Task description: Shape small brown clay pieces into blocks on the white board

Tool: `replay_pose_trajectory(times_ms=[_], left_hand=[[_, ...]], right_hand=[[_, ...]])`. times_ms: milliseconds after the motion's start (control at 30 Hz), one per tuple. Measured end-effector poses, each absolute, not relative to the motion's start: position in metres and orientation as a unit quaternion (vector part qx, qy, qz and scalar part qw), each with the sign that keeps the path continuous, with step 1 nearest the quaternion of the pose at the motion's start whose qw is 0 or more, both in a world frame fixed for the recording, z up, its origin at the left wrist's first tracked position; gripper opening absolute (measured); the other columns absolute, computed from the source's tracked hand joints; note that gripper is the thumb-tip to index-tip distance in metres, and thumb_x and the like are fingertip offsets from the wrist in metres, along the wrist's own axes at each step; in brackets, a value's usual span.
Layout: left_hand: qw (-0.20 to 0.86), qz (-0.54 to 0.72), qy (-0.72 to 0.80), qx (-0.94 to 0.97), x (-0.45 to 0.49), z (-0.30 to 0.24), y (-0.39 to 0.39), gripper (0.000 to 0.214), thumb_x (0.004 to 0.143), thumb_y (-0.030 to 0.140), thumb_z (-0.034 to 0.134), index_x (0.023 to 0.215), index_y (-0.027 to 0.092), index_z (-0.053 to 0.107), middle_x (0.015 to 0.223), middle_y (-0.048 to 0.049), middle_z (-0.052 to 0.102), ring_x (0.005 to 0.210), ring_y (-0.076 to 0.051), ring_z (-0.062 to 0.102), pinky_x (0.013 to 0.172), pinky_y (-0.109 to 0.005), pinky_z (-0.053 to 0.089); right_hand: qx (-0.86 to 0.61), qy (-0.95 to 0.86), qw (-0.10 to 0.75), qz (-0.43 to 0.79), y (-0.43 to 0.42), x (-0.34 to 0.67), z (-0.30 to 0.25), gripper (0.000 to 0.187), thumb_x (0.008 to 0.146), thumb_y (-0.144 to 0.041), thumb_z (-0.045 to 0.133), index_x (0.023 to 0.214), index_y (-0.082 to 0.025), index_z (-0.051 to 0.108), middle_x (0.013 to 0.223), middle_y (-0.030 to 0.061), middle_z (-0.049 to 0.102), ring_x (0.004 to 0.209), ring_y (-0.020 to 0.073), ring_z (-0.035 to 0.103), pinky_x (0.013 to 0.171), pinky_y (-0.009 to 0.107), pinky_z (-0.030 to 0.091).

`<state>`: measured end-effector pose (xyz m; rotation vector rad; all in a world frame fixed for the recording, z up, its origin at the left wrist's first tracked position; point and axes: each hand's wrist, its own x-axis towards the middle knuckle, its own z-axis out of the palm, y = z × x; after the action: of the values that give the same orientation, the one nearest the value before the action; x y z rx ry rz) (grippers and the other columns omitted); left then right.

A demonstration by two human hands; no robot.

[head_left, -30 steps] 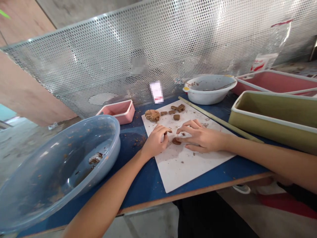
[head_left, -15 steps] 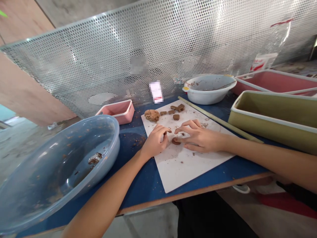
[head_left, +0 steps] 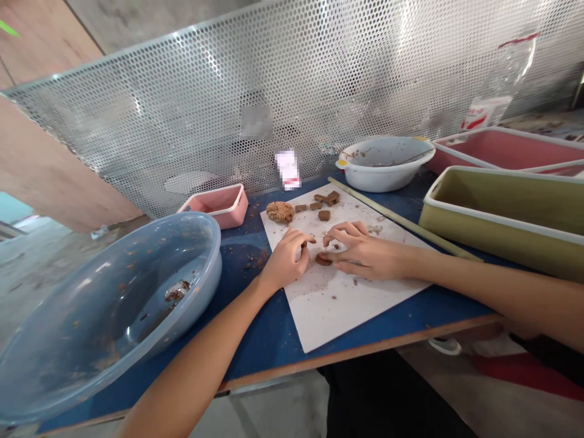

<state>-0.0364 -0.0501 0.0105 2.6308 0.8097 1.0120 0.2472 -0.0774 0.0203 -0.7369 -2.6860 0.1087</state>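
Note:
On the white board (head_left: 319,322) lies a small flattened piece of brown clay (head_left: 323,260). A fingertip of my right hand (head_left: 360,250) rests on it, the other fingers spread and bent. My left hand (head_left: 287,258) is just left of the piece, its fingers curved and thumb apart, with no object visible in it. Small crumbs lie around both hands. Farther back on the board are several small clay blocks (head_left: 324,215) and a rough, light-brown lump (head_left: 280,212).
A large blue basin (head_left: 201,243) stands at left, a small pink container (head_left: 232,207) behind it. A long pale stick (head_left: 406,224) lies along the board's right side. Beyond are a white basin (head_left: 385,176), a green trough (head_left: 493,222), a pink trough (head_left: 515,149) and a perforated metal screen (head_left: 191,115).
My right fingertip stays on the clay piece while the right fingers shift very slightly. My left hand stays in nearly the same place.

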Motion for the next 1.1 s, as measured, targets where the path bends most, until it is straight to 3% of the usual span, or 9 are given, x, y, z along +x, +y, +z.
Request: replay_pose_trajectory(times_ms=[333, 500, 733, 967, 1100], left_hand=[[0.102, 0.328, 0.295, 0.891, -0.039, 0.013, -0.050, 0.023, 0.101, 0.009, 0.055, 0.113, 0.020, 0.071, 0.098, -0.0074, 0.072, 0.098, -0.026, 0.067, 0.097, -0.043, 0.056], [0.101, 0.325, 0.297, 0.892, -0.039, 0.012, -0.049, 0.022, 0.102, 0.011, 0.055, 0.112, 0.020, 0.071, 0.097, -0.0071, 0.071, 0.097, -0.026, 0.066, 0.096, -0.043, 0.055], [0.104, 0.326, 0.291, 0.893, -0.039, 0.011, -0.049, 0.021, 0.105, 0.014, 0.053, 0.114, 0.021, 0.071, 0.105, -0.0088, 0.076, 0.103, -0.027, 0.069, 0.101, -0.046, 0.055], [0.101, 0.325, 0.292, 0.894, -0.038, 0.012, -0.050, 0.021, 0.106, 0.014, 0.052, 0.113, 0.021, 0.070, 0.106, -0.0089, 0.079, 0.103, -0.027, 0.069, 0.104, -0.047, 0.055], [0.103, 0.328, 0.284, 0.895, -0.038, 0.012, -0.050, 0.021, 0.106, 0.014, 0.052, 0.114, 0.022, 0.070, 0.108, -0.0086, 0.079, 0.104, -0.027, 0.070, 0.105, -0.048, 0.055]], right_hand=[[-0.203, -0.957, 0.195, -0.075, -0.074, 0.260, 0.022, 0.040, 0.117, -0.037, 0.052, 0.148, -0.034, 0.077, 0.152, 0.0147, 0.063, 0.135, 0.0385, 0.050, 0.104, 0.058, 0.042], [-0.194, -0.962, 0.173, -0.080, -0.075, 0.259, 0.023, 0.036, 0.116, -0.040, 0.055, 0.138, -0.033, 0.082, 0.154, 0.0127, 0.064, 0.137, 0.0384, 0.050, 0.103, 0.056, 0.042], [-0.216, -0.949, 0.208, -0.100, -0.073, 0.261, 0.023, 0.042, 0.117, -0.037, 0.051, 0.152, -0.031, 0.074, 0.151, 0.0170, 0.064, 0.133, 0.0392, 0.051, 0.102, 0.058, 0.042], [-0.204, -0.955, 0.189, -0.100, -0.074, 0.261, 0.023, 0.038, 0.117, -0.038, 0.054, 0.144, -0.030, 0.079, 0.152, 0.0149, 0.065, 0.135, 0.0394, 0.050, 0.105, 0.058, 0.042], [-0.216, -0.952, 0.192, -0.096, -0.075, 0.260, 0.023, 0.041, 0.117, -0.038, 0.052, 0.150, -0.030, 0.075, 0.154, 0.0159, 0.063, 0.135, 0.0403, 0.051, 0.105, 0.059, 0.042]])
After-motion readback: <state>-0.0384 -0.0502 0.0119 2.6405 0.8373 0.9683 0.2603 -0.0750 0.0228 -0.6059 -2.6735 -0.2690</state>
